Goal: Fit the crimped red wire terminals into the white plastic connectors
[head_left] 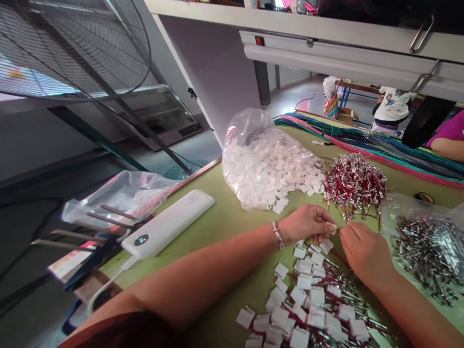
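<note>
My left hand (308, 223) pinches a small white connector (329, 228) between thumb and fingers. Just to its right, my right hand (364, 246) is closed on the end of a thin wire, close to the connector; whether the two touch is too small to tell. Below both hands spreads a pile of white connectors (315, 316) with red wires and metal terminals. Beyond the hands lies a heap of red wires with silver terminals (357, 181). A clear bag of loose white connectors (268, 164) stands open behind my left hand, some pieces spilling out.
A bag of metal pieces (427, 251) lies at right, below a tape roll (424, 197). Long coloured wires (362, 140) line the back. A white power bank (170, 224) with a cable sits at left, near a fan (76, 48). People's clothes show at back right.
</note>
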A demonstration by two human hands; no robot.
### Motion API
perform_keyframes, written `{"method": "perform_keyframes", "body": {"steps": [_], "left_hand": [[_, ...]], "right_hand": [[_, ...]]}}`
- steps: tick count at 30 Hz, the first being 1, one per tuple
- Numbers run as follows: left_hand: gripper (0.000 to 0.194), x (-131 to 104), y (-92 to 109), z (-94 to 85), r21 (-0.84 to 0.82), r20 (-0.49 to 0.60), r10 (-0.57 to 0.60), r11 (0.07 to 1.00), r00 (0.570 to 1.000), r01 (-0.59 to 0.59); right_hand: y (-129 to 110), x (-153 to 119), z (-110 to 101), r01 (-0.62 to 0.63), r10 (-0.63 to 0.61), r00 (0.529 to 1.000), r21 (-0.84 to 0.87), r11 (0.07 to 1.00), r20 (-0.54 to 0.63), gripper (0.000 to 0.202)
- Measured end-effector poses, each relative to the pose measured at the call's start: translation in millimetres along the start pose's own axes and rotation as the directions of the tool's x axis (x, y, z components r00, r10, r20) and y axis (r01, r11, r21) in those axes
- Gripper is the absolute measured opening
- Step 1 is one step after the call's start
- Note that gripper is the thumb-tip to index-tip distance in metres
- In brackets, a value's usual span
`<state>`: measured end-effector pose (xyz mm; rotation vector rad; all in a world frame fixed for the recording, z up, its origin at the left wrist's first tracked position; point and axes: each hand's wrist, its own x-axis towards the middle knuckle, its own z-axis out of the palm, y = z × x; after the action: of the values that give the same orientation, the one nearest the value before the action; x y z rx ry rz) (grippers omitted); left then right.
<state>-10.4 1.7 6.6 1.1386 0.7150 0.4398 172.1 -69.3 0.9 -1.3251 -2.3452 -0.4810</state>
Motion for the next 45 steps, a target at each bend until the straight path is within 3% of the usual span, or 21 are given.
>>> {"method": "perform_keyframes", "body": {"steps": [7, 10, 12, 13, 15, 16, 19, 22, 24, 26, 28, 31, 35, 37, 40, 45], "left_hand": [[0.015, -1.7, -1.4, -2.6, 0.176, 0.096, -0.071, 0.983, 0.993, 0.053], [0.017, 1.2, 5.8, -9.3, 0.357, 0.130, 0.025, 0.931, 0.991, -0.071], [0.018, 4.1, 12.7, -19.9, 0.577, 0.112, 0.243, 0.774, 0.964, -0.262], [0.019, 5.9, 15.2, -27.3, 0.699, 0.096, 0.377, 0.633, 0.921, -0.332], [0.024, 10.6, 15.9, -44.9, 0.899, 0.075, 0.588, 0.309, 0.805, -0.309], [0.028, 13.3, 14.0, -53.9, 0.956, 0.079, 0.623, 0.175, 0.778, -0.237], [0.038, 20.1, 2.0, -73.1, 0.987, 0.156, 0.546, -0.125, 0.823, -0.104], [0.038, 23.5, -8.8, -74.8, 0.965, 0.157, 0.485, -0.262, 0.860, -0.028], [0.032, 24.2, -12.0, -69.4, 0.958, 0.138, 0.494, -0.285, 0.859, 0.010], [0.027, 24.0, -13.1, -63.4, 0.963, 0.131, 0.525, -0.269, 0.841, 0.018], [0.023, 23.3, -13.6, -59.3, 0.971, 0.141, 0.554, -0.239, 0.821, -0.005], [0.021, 22.3, -14.4, -56.2, 0.978, 0.161, 0.569, -0.202, 0.807, -0.052], [0.026, 21.7, -14.7, -52.0, 0.981, 0.186, 0.560, -0.149, 0.807, -0.123], [0.030, 21.9, -14.4, -49.5, 0.980, 0.196, 0.550, -0.132, 0.812, -0.147], [0.026, 22.4, -13.9, -46.5, 0.981, 0.195, 0.544, -0.112, 0.816, -0.160], [0.018, 22.5, -12.3, -41.9, 0.982, 0.173, 0.557, -0.031, 0.812, -0.188]], "right_hand": [[-3.8, -6.2, 6.7, -0.006, -0.012, 0.997, 0.229, 0.974, 0.078, 0.028], [-1.3, -7.8, 10.0, -0.093, 0.066, 0.993, 0.304, 0.948, 0.099, 0.023], [-1.4, -7.1, 9.8, -0.190, 0.139, 0.976, 0.354, 0.916, 0.165, 0.019], [-2.8, -6.1, 8.6, -0.237, 0.164, 0.962, 0.372, 0.898, 0.216, 0.018], [-8.4, -3.0, 4.2, -0.291, 0.145, 0.928, 0.424, 0.858, 0.345, 0.018], [-12.0, -1.3, 1.5, -0.299, 0.099, 0.908, 0.464, 0.834, 0.406, 0.019], [-19.1, 2.2, -4.2, -0.299, -0.019, 0.875, 0.570, 0.765, 0.484, 0.022], [-8.4, 1.2, -3.4, -0.283, 0.054, 0.911, 0.525, 0.802, 0.409, 0.026], [11.6, -0.3, -3.4, -0.292, 0.153, 0.934, 0.441, 0.849, 0.323, 0.028], [39.3, -1.4, -9.2, -0.361, 0.284, 0.923, 0.325, 0.874, 0.261, 0.028], [69.0, -2.2, -22.2, -0.482, 0.434, 0.864, 0.167, 0.860, 0.255, 0.027], [104.9, -4.3, -47.0, -0.628, 0.612, 0.735, -0.050, 0.777, 0.292, 0.025], [127.0, -12.0, -64.2, -0.624, 0.659, 0.600, -0.250, 0.740, 0.454, 0.019], [130.9, -17.1, -63.2, -0.593, 0.643, 0.564, -0.287, 0.752, 0.518, 0.017], [132.3, -22.2, -54.3, -0.566, 0.616, 0.579, -0.282, 0.775, 0.534, 0.013], [116.3, -14.5, -29.0, -0.520, 0.536, 0.722, -0.168, 0.837, 0.437, 0.013]]}}
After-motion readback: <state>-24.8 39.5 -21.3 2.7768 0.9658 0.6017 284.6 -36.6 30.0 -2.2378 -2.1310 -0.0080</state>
